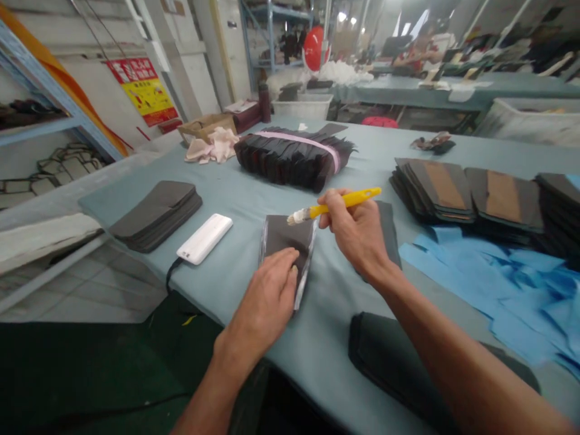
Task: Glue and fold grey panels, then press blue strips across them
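My right hand (357,232) grips a yellow-handled paintbrush (365,196), its bristles coated white and pointing left. The bristle tip is over the far part of a dark grey fabric piece (283,231); whether it touches I cannot tell. White streaks run along both side edges of that piece. Flat on its near part lies my left hand (265,296), fingers stretched out and holding nothing. Another dark piece (388,232) lies partly hidden behind my right hand and wrist.
Left of my hands are a white power bank (205,238) with a black cable and a stack of dark panels (156,214). A strapped dark bundle (290,158) sits beyond. To the right are brown-striped stacks (441,187), blue scraps (530,296) and a dark pile (389,356).
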`<state>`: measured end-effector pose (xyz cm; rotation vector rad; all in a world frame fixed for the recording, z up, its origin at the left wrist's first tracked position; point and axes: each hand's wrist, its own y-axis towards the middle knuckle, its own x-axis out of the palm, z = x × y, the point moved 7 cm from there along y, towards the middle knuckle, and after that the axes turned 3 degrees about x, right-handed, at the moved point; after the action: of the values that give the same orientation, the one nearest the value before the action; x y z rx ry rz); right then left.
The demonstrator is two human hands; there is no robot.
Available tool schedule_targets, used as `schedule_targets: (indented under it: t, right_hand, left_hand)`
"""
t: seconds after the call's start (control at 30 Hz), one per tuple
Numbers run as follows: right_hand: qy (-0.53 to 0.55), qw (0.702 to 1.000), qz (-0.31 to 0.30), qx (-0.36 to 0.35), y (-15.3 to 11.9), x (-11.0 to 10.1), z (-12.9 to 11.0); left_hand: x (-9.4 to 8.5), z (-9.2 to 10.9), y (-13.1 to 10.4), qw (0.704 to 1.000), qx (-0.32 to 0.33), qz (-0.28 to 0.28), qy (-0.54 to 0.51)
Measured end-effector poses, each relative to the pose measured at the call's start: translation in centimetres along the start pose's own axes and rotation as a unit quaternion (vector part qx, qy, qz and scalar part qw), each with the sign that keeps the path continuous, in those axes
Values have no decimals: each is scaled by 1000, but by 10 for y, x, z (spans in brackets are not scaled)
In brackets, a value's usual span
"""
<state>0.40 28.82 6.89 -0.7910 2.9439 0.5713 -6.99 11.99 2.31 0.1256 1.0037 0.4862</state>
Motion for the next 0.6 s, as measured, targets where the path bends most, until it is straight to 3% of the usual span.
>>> schedule_targets:
  t: [0.17, 0.33, 0.6]
  right_hand:
    - [12, 999, 20, -42, -11, -26, -22]
    - [2, 998, 62, -25, -40, -62, -44]
    - [-6, 994, 106, 14, -84, -106, -51]
  left_hand:
    - [-20, -4, 4, 994, 18, -104, 22]
    - [-20, -1, -6, 965, 66, -237, 94]
    - [-25, -8, -2, 947, 111, -290, 85]
